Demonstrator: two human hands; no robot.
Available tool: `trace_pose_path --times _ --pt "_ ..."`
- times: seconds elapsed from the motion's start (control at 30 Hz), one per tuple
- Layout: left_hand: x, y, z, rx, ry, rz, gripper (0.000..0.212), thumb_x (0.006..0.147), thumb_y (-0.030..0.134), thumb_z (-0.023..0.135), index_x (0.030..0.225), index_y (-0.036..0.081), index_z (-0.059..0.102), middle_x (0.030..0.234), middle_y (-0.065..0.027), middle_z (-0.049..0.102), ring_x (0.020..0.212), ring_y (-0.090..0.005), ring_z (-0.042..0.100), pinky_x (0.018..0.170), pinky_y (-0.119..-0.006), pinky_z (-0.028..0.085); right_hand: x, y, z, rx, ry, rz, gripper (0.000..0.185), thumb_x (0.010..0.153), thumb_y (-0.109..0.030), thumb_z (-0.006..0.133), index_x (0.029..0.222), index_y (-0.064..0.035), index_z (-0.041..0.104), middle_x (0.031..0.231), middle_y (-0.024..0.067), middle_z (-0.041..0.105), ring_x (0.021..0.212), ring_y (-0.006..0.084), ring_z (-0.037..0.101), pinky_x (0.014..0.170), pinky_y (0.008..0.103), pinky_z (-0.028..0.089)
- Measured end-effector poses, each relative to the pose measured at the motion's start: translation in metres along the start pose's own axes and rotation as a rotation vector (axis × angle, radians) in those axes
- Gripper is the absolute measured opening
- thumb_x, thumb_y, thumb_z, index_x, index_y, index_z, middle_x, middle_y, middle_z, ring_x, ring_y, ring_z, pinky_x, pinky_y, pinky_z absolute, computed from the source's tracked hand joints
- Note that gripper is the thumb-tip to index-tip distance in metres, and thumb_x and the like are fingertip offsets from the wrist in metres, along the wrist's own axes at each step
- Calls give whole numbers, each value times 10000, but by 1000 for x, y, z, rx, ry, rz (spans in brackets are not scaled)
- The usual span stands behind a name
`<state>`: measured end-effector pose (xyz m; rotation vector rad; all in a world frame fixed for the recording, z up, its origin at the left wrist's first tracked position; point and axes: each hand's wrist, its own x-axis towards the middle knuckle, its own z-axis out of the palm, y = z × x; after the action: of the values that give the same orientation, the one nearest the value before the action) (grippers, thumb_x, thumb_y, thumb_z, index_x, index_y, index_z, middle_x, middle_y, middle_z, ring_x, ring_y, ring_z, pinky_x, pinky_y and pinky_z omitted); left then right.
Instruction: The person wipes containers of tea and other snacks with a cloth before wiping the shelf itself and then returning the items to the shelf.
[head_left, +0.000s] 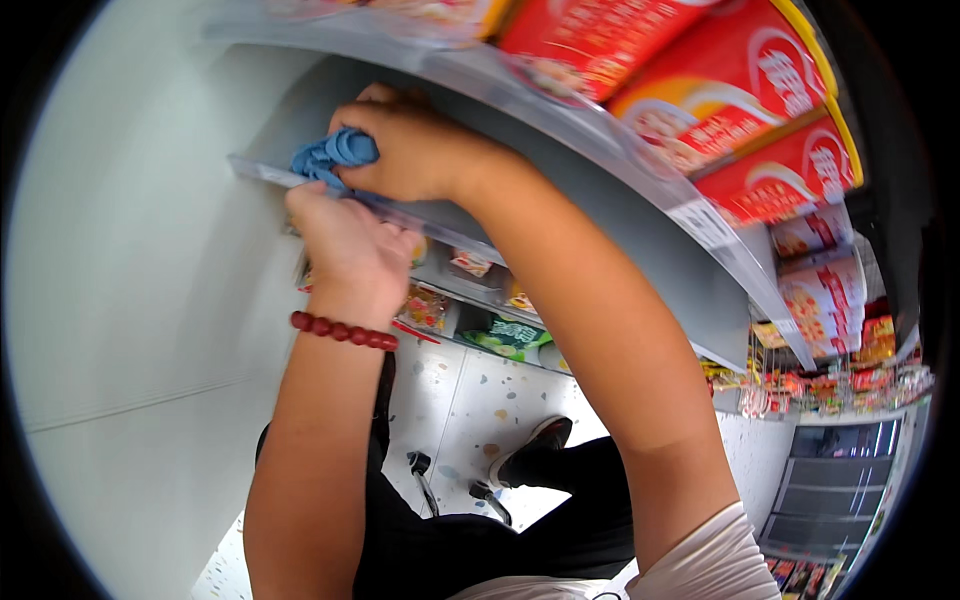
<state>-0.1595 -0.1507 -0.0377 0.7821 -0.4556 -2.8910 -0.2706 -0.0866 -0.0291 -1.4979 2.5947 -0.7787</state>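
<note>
A crumpled blue cloth is gripped in my right hand, which reaches in over a grey metal shelf near its left end. Cloth and fingers are at the shelf's front edge, where a clear plastic label strip runs. Just below that edge is my left hand, palm up, its fingers spread under the strip; it appears to hold nothing. The wrist wears a bracelet of dark red beads. Part of my right hand's fingers is hidden behind the hand itself.
Red packaged food boxes stand on the shelf above, whose edge overhangs my right arm. Lower shelves hold small packets and a green bag. A pale panel closes the left side. Below are the speckled floor and chrome seat legs.
</note>
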Motion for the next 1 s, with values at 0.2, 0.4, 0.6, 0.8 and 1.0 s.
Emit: trace_pose_path --times 0.2,0.4,0.6,0.8,1.0 --pt "6 7 -4 115 46 9 491 935 323 495 1280 -24 447 1310 -156 489 1216 -269 476 1094 -458 364 -96 6 -42 35 -7 90 393 763 -224 784 1111 -104 644 1165 149 565 1085 347 565 940 408 476" --pt "16 -1 -14 362 73 142 234 906 10 613 1127 0 536 1149 -112 570 1060 -212 553 956 -374 488 -196 22 -84 63 -50 250 396 823 -210 741 1175 -89 606 1170 128 619 1057 321 620 909 412 496" --pt "25 5 -17 442 39 149 204 899 -24 614 1094 -10 555 1092 -110 596 1009 -213 587 904 -347 518 -295 30 -128 -37 3 331 406 782 -135 757 1165 -94 630 1191 131 603 1080 361 602 939 418 482" --pt "37 11 -34 547 26 143 126 916 54 646 1018 46 574 921 -63 599 786 -179 589 726 -289 529 -381 40 -158 -94 -19 503 422 784 -114 756 1187 -122 635 1244 118 599 1167 362 549 1023 415 442" --pt "65 29 -52 513 6 153 216 923 16 627 1123 -28 556 1137 -120 622 1060 -238 614 971 -363 522 -479 56 -188 -206 33 675 446 792 -147 759 1218 -138 626 1295 130 578 1255 389 483 1070 435 415"
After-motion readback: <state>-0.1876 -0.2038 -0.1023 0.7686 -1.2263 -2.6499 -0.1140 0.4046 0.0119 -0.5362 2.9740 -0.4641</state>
